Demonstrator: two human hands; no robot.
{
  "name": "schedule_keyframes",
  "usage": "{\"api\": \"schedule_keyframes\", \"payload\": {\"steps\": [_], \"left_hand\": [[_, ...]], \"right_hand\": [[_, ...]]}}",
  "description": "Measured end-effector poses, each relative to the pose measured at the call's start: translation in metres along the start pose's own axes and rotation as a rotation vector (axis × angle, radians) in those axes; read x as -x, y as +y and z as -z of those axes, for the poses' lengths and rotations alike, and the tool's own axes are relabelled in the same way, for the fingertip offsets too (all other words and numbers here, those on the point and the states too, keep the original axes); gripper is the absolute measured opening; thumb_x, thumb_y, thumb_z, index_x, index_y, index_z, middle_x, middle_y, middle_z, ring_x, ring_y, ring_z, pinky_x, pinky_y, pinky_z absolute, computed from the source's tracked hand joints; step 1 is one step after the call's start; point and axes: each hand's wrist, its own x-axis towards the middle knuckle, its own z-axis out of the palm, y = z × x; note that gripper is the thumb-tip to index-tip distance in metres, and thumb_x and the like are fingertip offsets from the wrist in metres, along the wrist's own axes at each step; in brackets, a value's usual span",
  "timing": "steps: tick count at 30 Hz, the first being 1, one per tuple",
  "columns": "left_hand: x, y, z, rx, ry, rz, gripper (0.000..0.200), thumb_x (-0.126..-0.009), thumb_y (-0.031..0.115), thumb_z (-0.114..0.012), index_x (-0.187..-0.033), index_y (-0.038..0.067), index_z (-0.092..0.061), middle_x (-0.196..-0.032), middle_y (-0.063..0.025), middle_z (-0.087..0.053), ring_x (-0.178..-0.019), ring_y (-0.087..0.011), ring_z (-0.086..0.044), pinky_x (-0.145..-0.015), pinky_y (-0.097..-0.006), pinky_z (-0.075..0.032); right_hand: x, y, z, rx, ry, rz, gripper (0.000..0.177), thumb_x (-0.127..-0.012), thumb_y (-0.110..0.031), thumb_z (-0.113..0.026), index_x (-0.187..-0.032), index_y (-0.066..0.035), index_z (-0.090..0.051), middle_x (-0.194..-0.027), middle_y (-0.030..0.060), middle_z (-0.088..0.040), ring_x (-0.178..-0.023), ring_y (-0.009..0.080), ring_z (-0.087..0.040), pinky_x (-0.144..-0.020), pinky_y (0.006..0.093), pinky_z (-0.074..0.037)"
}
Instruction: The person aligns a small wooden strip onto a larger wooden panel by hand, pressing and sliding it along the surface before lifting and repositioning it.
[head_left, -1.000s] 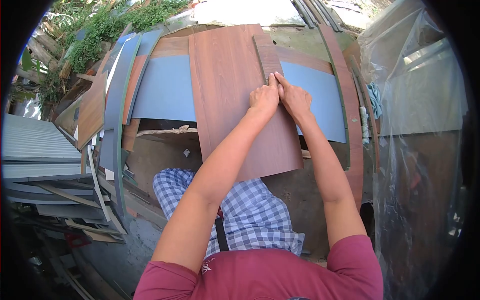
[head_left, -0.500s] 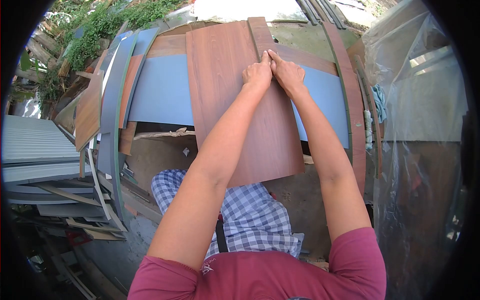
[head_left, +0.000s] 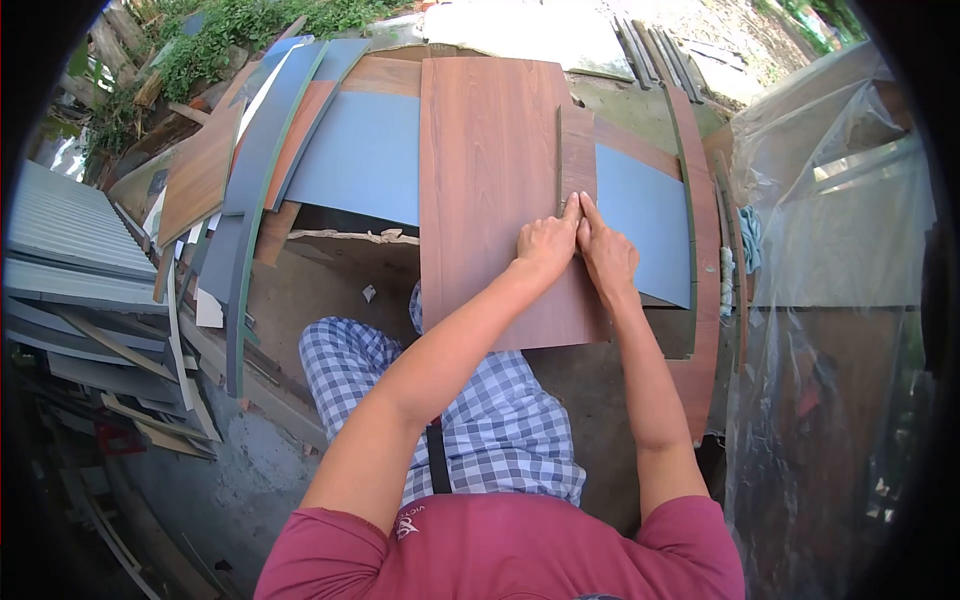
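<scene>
A large reddish-brown wood-grain board (head_left: 480,170) lies across a blue panel (head_left: 360,150), its near end over my knees. On its right side rests a narrow brown strip (head_left: 578,140), running lengthwise. My left hand (head_left: 548,243) is at the strip's near end, index finger pointing forward and the other fingers curled. Beside it, my right hand (head_left: 608,255) has its index finger stretched so that the two fingertips meet on the strip. Whether anything small is under the fingers cannot be made out.
Long dark strips and board offcuts (head_left: 262,200) lean at the left. Corrugated sheets (head_left: 80,230) are stacked farther left. A curved brown strip (head_left: 706,250) and clear plastic sheeting (head_left: 830,240) stand at the right, with a blue-green cloth (head_left: 749,240) between them.
Both hands have come nearer to my body along with the narrow strip, which now lies farther back from the board's far edge. The view has also shifted.
</scene>
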Motion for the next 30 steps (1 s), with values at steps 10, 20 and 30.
{"api": "schedule_keyframes", "payload": {"steps": [10, 20, 30], "left_hand": [[0.153, 0.022, -0.022, 0.122, -0.060, -0.073, 0.050, -0.091, 0.024, -0.042, -0.136, 0.007, -0.028, -0.063, -0.0182, -0.062, -0.058, -0.0338, -0.063, -0.052, -0.0454, -0.049], [0.162, 0.005, 0.002, 0.124, -0.082, 0.015, 0.052, -0.089, 0.019, -0.043, -0.136, 0.004, -0.028, -0.068, -0.0196, -0.063, -0.063, -0.0359, -0.063, -0.057, -0.0472, -0.050], [0.054, -0.017, 0.025, 0.084, -0.059, 0.062, 0.054, -0.084, 0.010, -0.044, -0.135, 0.002, -0.029, -0.080, -0.0241, -0.064, -0.077, -0.0362, -0.064, -0.068, -0.0464, -0.050]], "right_hand": [[0.157, -0.003, 0.030, -0.109, -0.093, -0.081, 0.040, -0.088, -0.029, -0.046, -0.128, -0.027, -0.047, -0.068, 0.0169, -0.061, -0.062, 0.0341, -0.061, -0.056, 0.0433, -0.047], [0.151, -0.032, 0.036, -0.025, -0.164, 0.045, 0.039, -0.089, -0.028, -0.045, -0.128, -0.025, -0.047, -0.066, 0.0162, -0.062, -0.058, 0.0338, -0.061, -0.054, 0.0431, -0.047], [0.037, -0.042, 0.017, -0.046, -0.156, 0.001, 0.038, -0.090, -0.035, -0.040, -0.128, -0.033, -0.045, -0.077, 0.0205, -0.063, -0.072, 0.0372, -0.062, -0.063, 0.0453, -0.048]]}}
